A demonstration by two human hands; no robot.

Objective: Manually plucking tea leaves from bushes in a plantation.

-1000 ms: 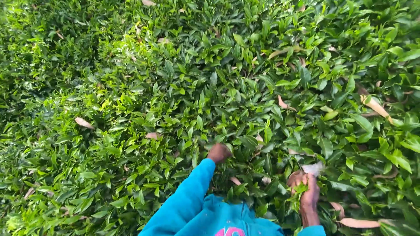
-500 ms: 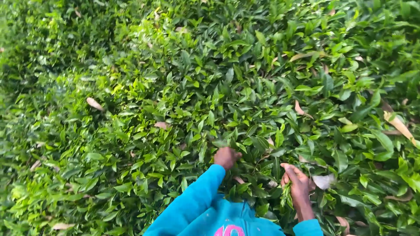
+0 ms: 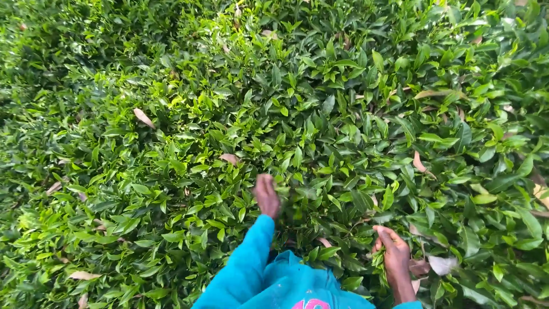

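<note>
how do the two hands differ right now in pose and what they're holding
The left hand reaches farther forward into the green leaves, blurred, its grip unclear; the right hand sits nearer the body. The right hand clutches a small bunch of leaves. Both are bare, with turquoise sleeves.

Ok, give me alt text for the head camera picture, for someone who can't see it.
Two bare hands reach into a dense bush of glossy green leaves, seen from above. The left hand, in a bright blue sleeve, is out among the leaves, its grip blurred; the right hand holds a small bunch of green leaves. A few dry brown leaves lie scattered on top.
</note>
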